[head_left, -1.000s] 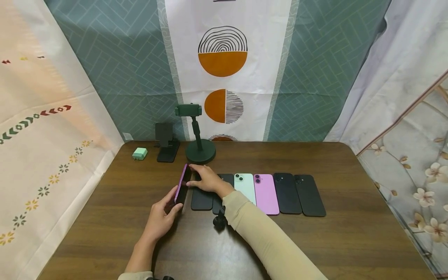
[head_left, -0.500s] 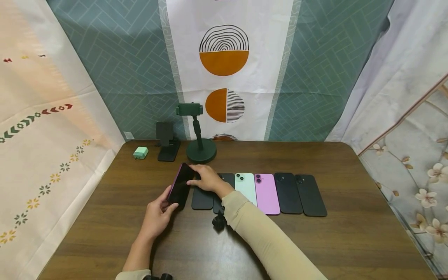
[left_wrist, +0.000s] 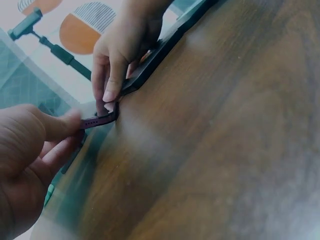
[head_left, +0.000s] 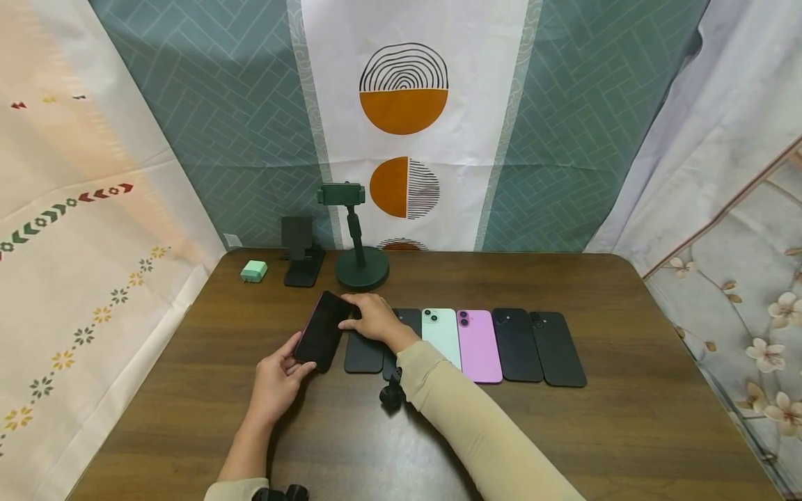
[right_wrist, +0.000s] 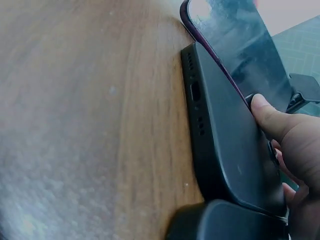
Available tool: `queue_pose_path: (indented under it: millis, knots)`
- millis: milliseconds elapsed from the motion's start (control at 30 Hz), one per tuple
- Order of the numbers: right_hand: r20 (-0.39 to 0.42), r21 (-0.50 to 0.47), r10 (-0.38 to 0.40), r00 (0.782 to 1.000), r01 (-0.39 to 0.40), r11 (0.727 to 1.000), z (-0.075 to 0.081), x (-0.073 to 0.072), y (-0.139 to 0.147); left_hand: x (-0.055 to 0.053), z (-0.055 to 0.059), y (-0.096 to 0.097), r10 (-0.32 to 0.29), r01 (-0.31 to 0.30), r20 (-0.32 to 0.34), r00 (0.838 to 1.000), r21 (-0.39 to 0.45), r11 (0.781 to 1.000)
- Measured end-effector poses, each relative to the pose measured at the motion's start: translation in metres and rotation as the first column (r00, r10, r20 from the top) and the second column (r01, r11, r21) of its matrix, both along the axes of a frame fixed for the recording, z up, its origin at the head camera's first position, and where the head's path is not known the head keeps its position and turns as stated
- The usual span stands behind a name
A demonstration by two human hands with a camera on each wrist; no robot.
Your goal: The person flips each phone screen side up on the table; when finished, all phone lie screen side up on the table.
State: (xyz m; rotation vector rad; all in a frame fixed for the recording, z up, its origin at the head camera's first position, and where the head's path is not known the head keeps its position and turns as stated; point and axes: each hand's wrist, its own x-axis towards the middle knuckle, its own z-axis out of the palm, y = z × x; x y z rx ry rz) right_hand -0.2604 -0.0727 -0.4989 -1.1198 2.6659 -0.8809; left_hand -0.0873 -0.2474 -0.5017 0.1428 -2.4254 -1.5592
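A smartphone with a purple edge (head_left: 321, 332) leans beside the left end of a row of phones, its black screen tilted up. My left hand (head_left: 276, 379) pinches its lower left side between thumb and fingers. At the upper right corner, my right hand (head_left: 378, 321) holds it, the thumb on the screen's edge in the right wrist view. Directly under that hand lies a black phone (head_left: 363, 356), with a dark phone (head_left: 410, 319) partly hidden by the wrist. A mint phone (head_left: 441, 337) and a pink phone (head_left: 479, 348) come after, backs up.
Two more dark phones (head_left: 517, 346) finish the row on the right. Behind stand a green phone stand (head_left: 361, 268) with a round base, a black folding stand (head_left: 303, 270) and a mint charger plug (head_left: 253, 271). Fabric hangings (head_left: 250, 139) border the wooden table (head_left: 626, 417).
The purple-edged phone has turned from nearly on edge to a flatter tilt, showing its screen. My left hand has shifted slightly left and down with it; the right hand stays at its top corner.
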Motion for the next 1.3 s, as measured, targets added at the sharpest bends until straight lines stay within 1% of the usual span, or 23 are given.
queue_pose_path:
  millis: [133, 200, 233, 300, 400, 467, 533, 767, 867, 1033, 1167, 1300]
  knots:
    - [0.000, 0.018, -0.012, 1.000, 0.012, 1.000, -0.0005, 0.0002, -0.0008, -0.0017, 0.0022, 0.0003, 0.024, -0.031, 0.101, 0.995, 0.066, 0.997]
    - [0.001, 0.023, -0.013, 1.000, 0.013, 1.000, -0.0001, 0.0005, -0.0011, -0.0023, 0.0024, 0.0004, 0.037, -0.047, 0.121, 0.992, 0.077, 0.996]
    - [0.006, 0.024, -0.011, 1.000, 0.011, 1.000, 0.0004, 0.0006, -0.0011, -0.0024, 0.0023, 0.0003, 0.045, -0.054, 0.120, 0.992, 0.067, 0.996]
    - [0.011, 0.022, -0.008, 1.000, 0.008, 1.000, 0.0018, 0.0007, -0.0010, -0.0021, 0.0017, 0.0001, 0.072, -0.075, 0.100, 0.992, 0.024, 0.997]
    - [0.017, 0.021, -0.002, 1.000, 0.001, 1.000, 0.0020, 0.0007, -0.0004, -0.0014, -0.0012, -0.0006, 0.126, -0.121, 0.049, 0.991, -0.089, 0.989]
    - [0.018, 0.026, 0.008, 1.000, -0.008, 1.000, 0.0015, 0.0007, 0.0002, -0.0004, -0.0031, -0.0010, 0.158, -0.152, 0.023, 0.987, -0.160, 0.975]
    - [0.017, 0.028, 0.016, 1.000, -0.016, 0.999, 0.0006, 0.0008, 0.0007, 0.0004, -0.0046, -0.0010, 0.175, -0.170, 0.008, 0.985, -0.207, 0.964]
    - [0.016, 0.040, 0.063, 0.998, -0.064, 0.997, 0.0014, -0.0004, 0.0010, 0.0011, -0.0065, 0.0023, 0.223, -0.211, 0.000, 0.975, -0.330, 0.920]
    - [0.019, 0.060, 0.080, 0.997, -0.081, 0.995, 0.0033, -0.0002, 0.0005, 0.0002, -0.0069, 0.0038, 0.232, -0.217, 0.005, 0.973, -0.339, 0.916]
    - [0.028, 0.081, 0.083, 0.996, -0.085, 0.993, 0.0058, 0.0006, 0.0005, -0.0009, -0.0071, 0.0052, 0.225, -0.213, -0.002, 0.974, -0.327, 0.921]
    - [0.046, 0.094, 0.072, 0.996, -0.076, 0.993, 0.0050, 0.0016, 0.0014, -0.0015, -0.0063, 0.0049, 0.210, -0.197, 0.006, 0.978, -0.324, 0.925]
    - [0.071, 0.063, 0.066, 0.995, -0.070, 0.996, 0.0046, 0.0027, 0.0033, -0.0024, -0.0053, 0.0030, 0.194, -0.174, 0.029, 0.981, -0.333, 0.927]
